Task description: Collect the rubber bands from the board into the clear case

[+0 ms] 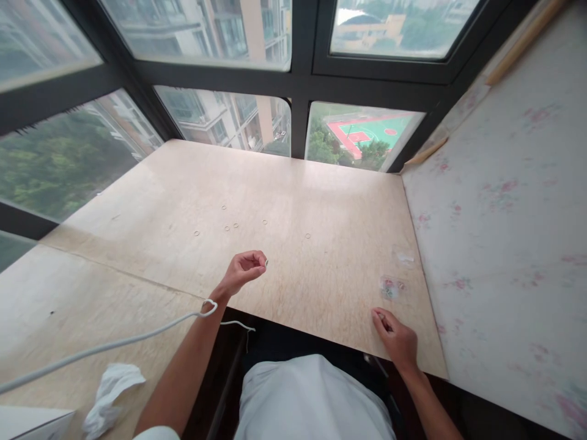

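Note:
My left hand [246, 269] is raised over the wooden tabletop [339, 201], thumb and forefinger pinched on a small ring [266, 263] seen nearly edge-on. Farther back, several thin pale rings lie scattered flat on the wood, among them one ring [307, 236] on the right and another ring [197, 233] on the left. My right hand [397, 337] is closed near the front edge at the right, its fingers curled together; whatever is between them is too small or hidden to make out. Just beyond it lies a clear plastic packet [389, 287] with small coloured bits.
Another clear plastic piece [403, 255] lies near the flowered wall [499, 244]. A white cable [114, 339] crosses on the left and passes by my left wrist. At lower left are a crumpled tissue [110, 394] and a white box [34, 421]. Windows border the far side.

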A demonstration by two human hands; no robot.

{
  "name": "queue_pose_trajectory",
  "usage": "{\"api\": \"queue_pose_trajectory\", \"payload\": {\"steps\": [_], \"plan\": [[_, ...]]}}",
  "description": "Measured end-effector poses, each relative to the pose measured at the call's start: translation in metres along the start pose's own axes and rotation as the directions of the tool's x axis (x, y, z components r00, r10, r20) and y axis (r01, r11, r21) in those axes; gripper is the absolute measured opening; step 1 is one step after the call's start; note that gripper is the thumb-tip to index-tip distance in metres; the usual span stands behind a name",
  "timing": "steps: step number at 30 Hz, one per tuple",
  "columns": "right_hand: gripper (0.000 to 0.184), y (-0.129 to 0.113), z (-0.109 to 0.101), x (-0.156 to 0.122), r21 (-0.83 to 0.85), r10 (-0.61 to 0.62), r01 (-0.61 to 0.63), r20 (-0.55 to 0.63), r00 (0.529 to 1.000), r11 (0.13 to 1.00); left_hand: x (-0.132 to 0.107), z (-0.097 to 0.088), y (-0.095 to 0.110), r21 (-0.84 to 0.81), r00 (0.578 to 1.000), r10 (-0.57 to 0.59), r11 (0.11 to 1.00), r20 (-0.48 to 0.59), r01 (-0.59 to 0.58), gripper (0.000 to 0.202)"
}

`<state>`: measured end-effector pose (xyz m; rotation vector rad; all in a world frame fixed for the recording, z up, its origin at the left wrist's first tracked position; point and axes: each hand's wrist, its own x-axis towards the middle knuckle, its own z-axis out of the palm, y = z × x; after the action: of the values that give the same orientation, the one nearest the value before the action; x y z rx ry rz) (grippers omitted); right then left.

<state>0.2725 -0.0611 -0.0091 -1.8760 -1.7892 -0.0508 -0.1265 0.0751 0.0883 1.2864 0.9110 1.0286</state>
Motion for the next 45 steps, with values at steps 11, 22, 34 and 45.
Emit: {"api": "queue_pose_trajectory", "payload": {"steps": [11,22,34,45], "plan": [[0.048,-0.002,-0.002,0.003,0.145,0.092,-0.098,0.044,0.995,0.985,0.019,0.094,-0.001,-0.178,0.957,0.065,0.984,0.282,-0.014,0.020],[0.040,-0.002,-0.006,0.005,0.316,0.195,-0.229,0.136,0.971,0.921,0.040,0.171,-0.007,-0.113,0.919,0.003,0.993,0.393,0.045,0.026],[0.031,-0.003,-0.008,0.007,0.393,0.230,-0.285,0.182,0.956,0.874,0.063,0.272,-0.074,0.543,0.934,-0.020,0.818,0.356,-0.190,0.009],[0.031,-0.003,-0.007,0.009,0.425,0.251,-0.304,0.177,0.952,0.853,0.072,0.288,-0.083,0.607,0.953,0.009,0.768,0.304,-0.201,0.019]]}}
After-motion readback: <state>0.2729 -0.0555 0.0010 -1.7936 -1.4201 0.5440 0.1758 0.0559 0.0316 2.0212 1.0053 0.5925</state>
